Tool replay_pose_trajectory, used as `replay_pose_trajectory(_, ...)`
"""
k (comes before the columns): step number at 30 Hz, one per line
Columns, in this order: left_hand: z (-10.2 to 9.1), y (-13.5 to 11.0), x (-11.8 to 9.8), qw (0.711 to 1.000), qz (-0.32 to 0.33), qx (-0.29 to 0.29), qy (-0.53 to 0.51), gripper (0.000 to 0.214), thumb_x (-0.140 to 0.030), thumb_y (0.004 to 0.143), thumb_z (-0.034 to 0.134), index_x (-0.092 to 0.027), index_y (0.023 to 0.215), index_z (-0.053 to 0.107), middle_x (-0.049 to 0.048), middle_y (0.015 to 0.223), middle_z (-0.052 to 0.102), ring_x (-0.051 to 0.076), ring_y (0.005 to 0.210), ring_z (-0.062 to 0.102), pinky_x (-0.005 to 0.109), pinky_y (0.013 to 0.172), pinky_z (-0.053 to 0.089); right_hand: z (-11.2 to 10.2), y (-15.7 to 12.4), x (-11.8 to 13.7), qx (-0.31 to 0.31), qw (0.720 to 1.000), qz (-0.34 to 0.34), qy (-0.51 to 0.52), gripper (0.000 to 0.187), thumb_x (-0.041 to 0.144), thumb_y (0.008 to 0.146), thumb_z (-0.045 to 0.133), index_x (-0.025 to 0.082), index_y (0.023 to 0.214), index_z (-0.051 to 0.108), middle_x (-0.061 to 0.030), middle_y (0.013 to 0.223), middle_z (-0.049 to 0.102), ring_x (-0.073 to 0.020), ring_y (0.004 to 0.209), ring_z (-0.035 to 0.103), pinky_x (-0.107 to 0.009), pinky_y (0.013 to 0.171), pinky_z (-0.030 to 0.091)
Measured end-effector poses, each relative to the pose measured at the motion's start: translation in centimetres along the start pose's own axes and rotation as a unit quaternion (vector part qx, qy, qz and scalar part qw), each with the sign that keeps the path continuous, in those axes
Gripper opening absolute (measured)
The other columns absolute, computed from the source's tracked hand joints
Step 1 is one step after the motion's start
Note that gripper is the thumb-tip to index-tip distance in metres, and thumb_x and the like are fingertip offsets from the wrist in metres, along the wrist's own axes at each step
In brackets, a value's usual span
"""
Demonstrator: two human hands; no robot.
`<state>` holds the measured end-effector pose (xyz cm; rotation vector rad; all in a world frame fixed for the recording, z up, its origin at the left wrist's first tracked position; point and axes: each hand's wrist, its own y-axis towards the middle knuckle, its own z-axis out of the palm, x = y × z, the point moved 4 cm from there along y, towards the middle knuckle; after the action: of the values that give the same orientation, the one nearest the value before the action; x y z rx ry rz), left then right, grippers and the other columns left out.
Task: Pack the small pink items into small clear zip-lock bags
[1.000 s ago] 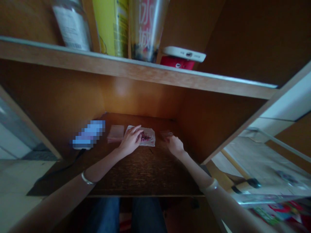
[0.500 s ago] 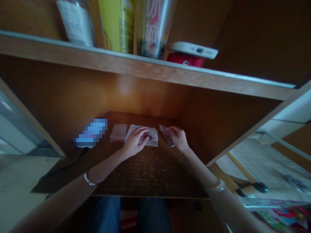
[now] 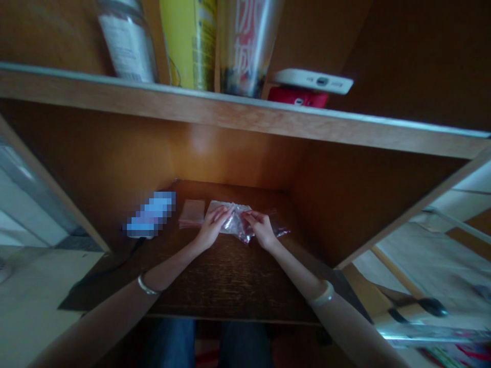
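Between both hands, a small clear plastic bag [image 3: 242, 232] is pinched up by its upper part. My left hand [image 3: 213, 224] grips its left side with fingers together. My right hand [image 3: 262, 229] is closed on its right side. Under and behind the bag lies a whitish flat packet or sheet [image 3: 215, 205], partly covered by my left hand. Right of my right hand, another clear bag with dark reddish parts [image 3: 283, 231] rests on the desk. A stack of thin pinkish squares [image 3: 192, 212] sits left of my left hand.
A pixelated phone-like screen [image 3: 151, 214] stands at the left with a cable on the dark desk top [image 3: 230, 276]. Above runs a shelf edge [image 3: 230, 110], bearing a jar [image 3: 128, 48], a yellow package [image 3: 187, 46], a clear cup [image 3: 245, 56] and a white device [image 3: 312, 80] over a red box.
My right hand has moved left from the bag at the right to the middle, close to my left hand. A clear bag is now held up between them. The view has shifted slightly.
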<state>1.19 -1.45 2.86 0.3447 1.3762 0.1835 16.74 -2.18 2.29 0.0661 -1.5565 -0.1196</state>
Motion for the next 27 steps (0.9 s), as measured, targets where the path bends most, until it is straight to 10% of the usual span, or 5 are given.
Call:
replay_pose_trajectory(6,0.2,-0.2,0.3,0.999,-0.026,0.028,0.014,0.026,-0.041,0.069,0.069,-0.016,0.067,0.065,0.0002,0.066,0.062,0.013,0.063,0.055,0.023,0.059,0.044,0.5,-1.2,0.7,0.021,0.993,-0.091,-0.068,0.023,0.041,0.069,0.064,0.018,0.068,0.068,-0.0012,0.066,0.067,-0.0136,0.059,0.057,-0.025,0.059,0.045)
replay_pose_trajectory(14,-0.1,-0.4,0.6,0.998,-0.016,0.030,0.048,0.032,-0.047,0.072,0.067,-0.016,0.066,0.062,-0.0010,0.060,0.058,0.011,0.056,0.052,0.021,0.051,0.041,0.5,-1.5,0.9,0.018,0.998,-0.052,-0.015,0.022,0.041,0.071,0.063,0.020,0.076,0.068,-0.0023,0.074,0.069,-0.0162,0.067,0.060,-0.029,0.066,0.048)
replay_pose_trajectory(22,0.3,-0.4,-0.2,0.999,-0.006,0.043,0.028,0.027,-0.041,0.072,0.068,-0.016,0.066,0.058,-0.0023,0.063,0.057,0.011,0.060,0.055,0.021,0.055,0.042,-0.5,-2.7,2.8,-0.126,0.965,-0.195,-0.119,0.021,0.037,0.075,0.063,0.019,0.067,0.056,0.0001,0.068,0.054,-0.0133,0.066,0.050,-0.025,0.064,0.041)
replay_pose_trajectory(27,0.9,-1.0,-1.3,0.992,0.038,0.071,0.100,0.025,-0.039,0.081,0.060,-0.017,0.069,0.058,-0.0013,0.064,0.058,0.012,0.060,0.055,0.023,0.055,0.043,0.4,-3.1,2.3,-0.042,0.980,-0.169,-0.097,0.042,0.045,0.080,0.056,0.019,0.050,0.045,0.0043,0.049,0.042,-0.0091,0.048,0.038,-0.023,0.049,0.031)
